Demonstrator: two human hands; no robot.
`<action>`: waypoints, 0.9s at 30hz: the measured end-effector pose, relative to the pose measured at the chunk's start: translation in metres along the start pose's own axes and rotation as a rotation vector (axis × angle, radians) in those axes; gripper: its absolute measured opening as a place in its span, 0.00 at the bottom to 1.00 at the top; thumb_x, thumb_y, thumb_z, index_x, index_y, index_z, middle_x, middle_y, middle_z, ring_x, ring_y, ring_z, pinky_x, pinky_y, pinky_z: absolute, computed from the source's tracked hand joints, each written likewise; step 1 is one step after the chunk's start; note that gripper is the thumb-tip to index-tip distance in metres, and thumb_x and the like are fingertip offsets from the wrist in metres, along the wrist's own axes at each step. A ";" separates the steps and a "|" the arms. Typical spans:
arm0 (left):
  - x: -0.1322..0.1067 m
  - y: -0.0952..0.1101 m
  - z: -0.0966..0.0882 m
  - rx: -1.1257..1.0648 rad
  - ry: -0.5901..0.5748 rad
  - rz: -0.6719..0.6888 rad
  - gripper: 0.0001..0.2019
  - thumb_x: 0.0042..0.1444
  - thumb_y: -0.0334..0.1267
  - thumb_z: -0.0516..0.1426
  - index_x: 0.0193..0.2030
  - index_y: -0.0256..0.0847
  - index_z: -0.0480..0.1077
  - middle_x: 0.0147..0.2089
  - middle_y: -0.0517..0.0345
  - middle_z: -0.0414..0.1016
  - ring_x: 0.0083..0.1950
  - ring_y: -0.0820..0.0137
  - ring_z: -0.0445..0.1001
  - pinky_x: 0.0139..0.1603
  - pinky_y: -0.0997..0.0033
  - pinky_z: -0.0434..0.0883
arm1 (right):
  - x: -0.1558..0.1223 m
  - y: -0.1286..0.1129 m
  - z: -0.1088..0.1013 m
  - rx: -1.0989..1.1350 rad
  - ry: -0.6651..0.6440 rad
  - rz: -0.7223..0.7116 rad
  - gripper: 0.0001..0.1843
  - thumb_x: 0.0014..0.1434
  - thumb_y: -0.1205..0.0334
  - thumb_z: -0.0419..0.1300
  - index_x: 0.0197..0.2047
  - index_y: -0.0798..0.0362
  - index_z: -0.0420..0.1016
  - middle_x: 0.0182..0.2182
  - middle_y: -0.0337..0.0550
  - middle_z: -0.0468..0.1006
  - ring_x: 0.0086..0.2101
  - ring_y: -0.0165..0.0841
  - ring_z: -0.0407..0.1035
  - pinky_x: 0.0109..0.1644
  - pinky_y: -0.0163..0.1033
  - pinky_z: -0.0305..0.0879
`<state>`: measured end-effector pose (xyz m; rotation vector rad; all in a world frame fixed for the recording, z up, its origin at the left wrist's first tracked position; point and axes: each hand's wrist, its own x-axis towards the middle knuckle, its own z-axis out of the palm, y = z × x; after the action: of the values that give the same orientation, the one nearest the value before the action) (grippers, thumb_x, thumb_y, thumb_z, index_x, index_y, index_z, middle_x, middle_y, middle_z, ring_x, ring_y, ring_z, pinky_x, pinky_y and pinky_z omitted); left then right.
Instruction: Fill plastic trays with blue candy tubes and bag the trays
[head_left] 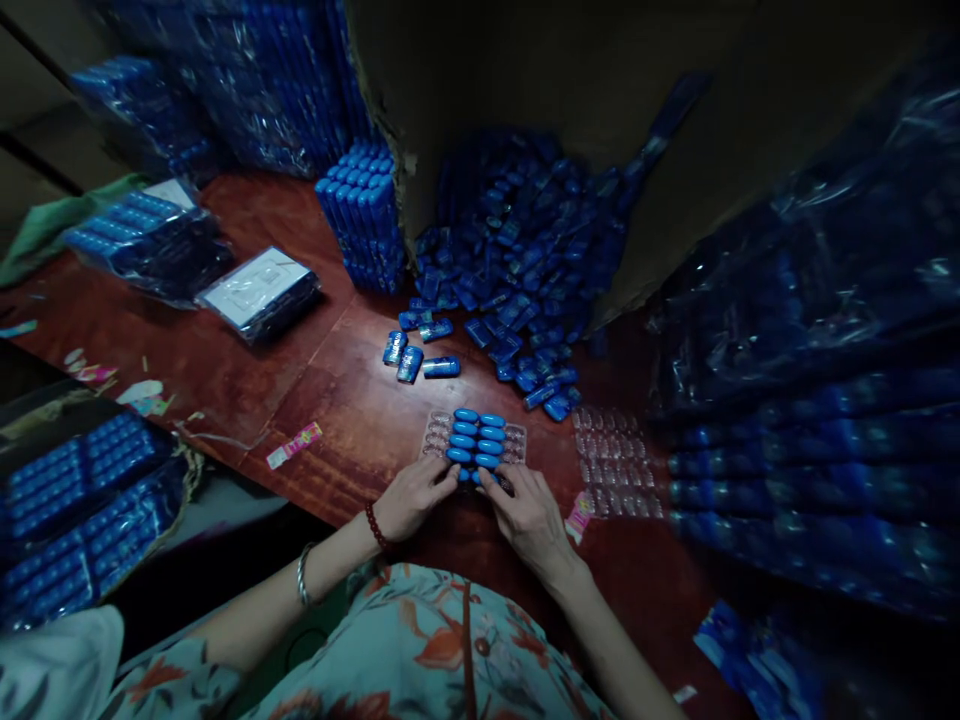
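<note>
A clear plastic blister tray (437, 436) lies on the table in front of me, with two columns of glossy blue capsule-shaped pieces (465, 441) in its middle. Clear moulded cavities show on both outer sides. At the near left corner, my left hand (411, 497) has its fingers closed on a blue piece. Opposite it, my right hand (527, 507) closes its fingertips on another blue piece at the near right. The fingers partly cover this nearest row. Just beyond the tray lie several loose blue printed packets (441, 367).
A large heap of blue packets (517, 270) spills from a cardboard box (660, 230). Clear blister trays (616, 460) lie to the right, beside bagged blue stacks (795, 470). A blue stack (366, 220) and wrapped bundles (259, 290) stand at left. Pink scraps (295, 445) litter the table.
</note>
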<state>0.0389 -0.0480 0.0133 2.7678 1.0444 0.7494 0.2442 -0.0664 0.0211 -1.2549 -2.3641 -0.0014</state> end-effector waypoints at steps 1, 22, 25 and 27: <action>-0.001 -0.001 0.001 0.009 0.004 0.002 0.11 0.64 0.29 0.45 0.47 0.35 0.65 0.38 0.50 0.70 0.39 0.71 0.69 0.36 0.72 0.72 | 0.000 0.000 0.000 0.006 0.009 -0.004 0.13 0.63 0.67 0.51 0.47 0.54 0.73 0.34 0.47 0.74 0.35 0.34 0.64 0.37 0.38 0.58; -0.022 -0.001 0.012 0.004 0.150 -0.170 0.23 0.58 0.26 0.48 0.60 0.47 0.62 0.55 0.46 0.64 0.59 0.60 0.60 0.53 0.54 0.68 | -0.010 -0.018 0.028 -0.015 0.043 0.111 0.23 0.62 0.65 0.53 0.60 0.44 0.63 0.58 0.41 0.67 0.65 0.43 0.40 0.63 0.65 0.39; -0.013 -0.006 0.007 -0.089 0.179 -0.130 0.17 0.58 0.29 0.52 0.53 0.46 0.67 0.54 0.47 0.66 0.59 0.60 0.61 0.53 0.54 0.69 | -0.006 -0.018 0.022 0.008 0.032 0.101 0.22 0.62 0.64 0.53 0.59 0.44 0.64 0.59 0.44 0.65 0.64 0.44 0.43 0.62 0.65 0.41; -0.002 -0.017 0.006 -0.185 0.205 -0.125 0.13 0.59 0.31 0.53 0.50 0.45 0.69 0.52 0.49 0.67 0.56 0.63 0.65 0.52 0.57 0.70 | -0.001 -0.013 0.014 0.055 0.027 0.057 0.20 0.62 0.63 0.53 0.58 0.45 0.66 0.59 0.45 0.65 0.64 0.44 0.45 0.62 0.64 0.44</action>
<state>0.0302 -0.0360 0.0032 2.4863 1.1074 1.0697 0.2289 -0.0717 0.0104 -1.2874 -2.2893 0.0647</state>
